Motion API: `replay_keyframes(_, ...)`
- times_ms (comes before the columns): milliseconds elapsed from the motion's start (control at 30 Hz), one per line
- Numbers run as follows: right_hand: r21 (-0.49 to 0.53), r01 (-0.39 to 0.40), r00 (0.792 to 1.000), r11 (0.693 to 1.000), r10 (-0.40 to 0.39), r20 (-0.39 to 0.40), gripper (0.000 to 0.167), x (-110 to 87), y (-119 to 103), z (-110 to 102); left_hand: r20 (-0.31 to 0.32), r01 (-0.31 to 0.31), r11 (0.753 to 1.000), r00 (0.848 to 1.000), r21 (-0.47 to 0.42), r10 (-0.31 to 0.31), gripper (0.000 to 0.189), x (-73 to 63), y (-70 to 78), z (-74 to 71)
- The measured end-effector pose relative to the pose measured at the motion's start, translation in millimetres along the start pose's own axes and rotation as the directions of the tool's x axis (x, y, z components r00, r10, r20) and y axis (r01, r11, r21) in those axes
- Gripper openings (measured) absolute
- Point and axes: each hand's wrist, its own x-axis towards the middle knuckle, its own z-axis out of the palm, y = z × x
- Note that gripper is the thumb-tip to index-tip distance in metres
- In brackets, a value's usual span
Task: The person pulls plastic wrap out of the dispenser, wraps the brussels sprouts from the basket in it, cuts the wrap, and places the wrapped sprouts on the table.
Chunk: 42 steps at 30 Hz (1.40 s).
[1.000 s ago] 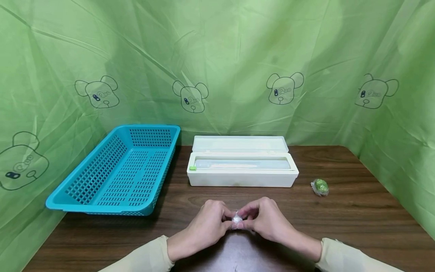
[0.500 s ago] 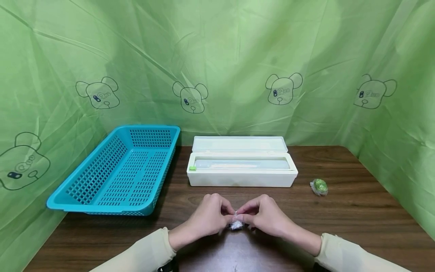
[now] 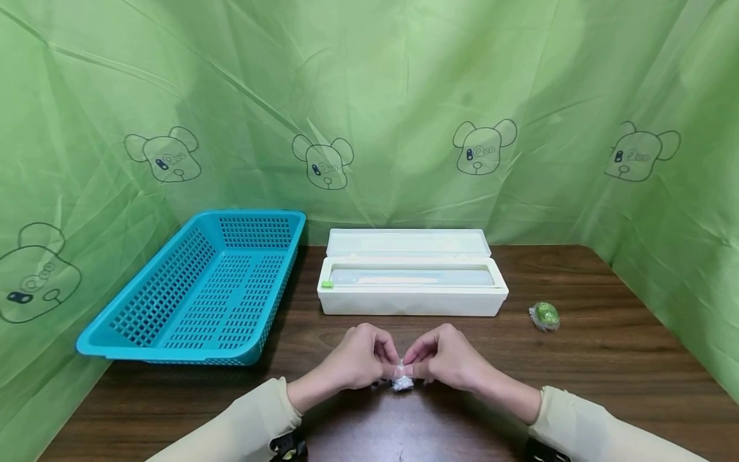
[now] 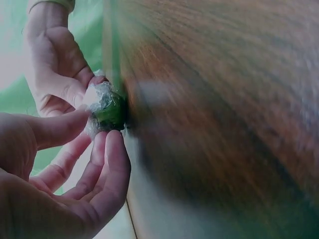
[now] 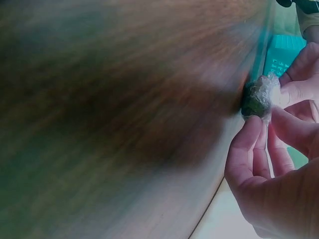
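A small round green item (image 4: pixel 112 109) in crinkled cling film sits low at the tabletop, between both hands. In the head view only its shiny wrapped near side (image 3: pixel 402 384) shows under the thumbs. My left hand (image 3: pixel 360 356) pinches the film at the top from the left, thumb against it and fingers curled behind. From the right, my right hand (image 3: pixel 453 359) pinches the same film, its thumb tip meeting the left one. Both wrist views show fingertips touching the bundle's side. What the green item is, I cannot tell.
Behind the hands stands a white cling film dispenser (image 3: pixel 412 303), its lid tipped back and a roll inside. A blue mesh basket (image 3: pixel 254 353) is at the left. Another film-wrapped green item (image 3: pixel 544 316) lies at the right. Green cloth (image 3: pixel 404 77) encloses the dark wooden table (image 3: pixel 606 359).
Both hands have shifted slightly up and away, from the bundle's sides to the film on top. More of the wrapped bundle shows below the thumbs.
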Motion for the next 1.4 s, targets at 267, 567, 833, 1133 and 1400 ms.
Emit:
replay_keyframes(267, -0.04, -0.006, 1.0, 0.999, 0.005, -0.021, 0.007, -2.1, -4, -1, 0.011, 0.012, 0.999, 1.0, -0.035, -0.012, 0.013, -1.3, 2.2, -1.4)
replay_keyframes(567, 0.024, -0.022, 1.0, 0.999, 0.021, 0.022, 0.016, -7.8, -1, -3, 0.006, -0.046, 0.996, 0.999, 0.07, 0.045, 0.014, -4.2, 0.8, -0.9)
replay_keyframes(833, -0.031, 0.05, 0.999, 0.998, -0.05, 0.004, 0.02, -5.2, 5, 0, -0.019, -0.082, 0.982, 0.996, 0.171, 0.086, 0.014, -4.4, -0.1, -0.8)
replay_keyframes(1133, -0.017, 0.04, 0.999, 0.999, -0.04, 0.014, 0.018, -4.1, 4, -1, -0.008, -0.079, 0.992, 0.997, 0.094, 0.08, 0.007, -6.7, -1.4, -2.1)
replay_keyframes(1400, 0.071, 0.001, 0.999, 0.998, -0.004, 0.046, 0.011, -6.4, 4, -3, -0.018, -0.022, 1.0, 1.0, 0.013, 0.022, 0.006, -7.2, -4.5, -4.0)
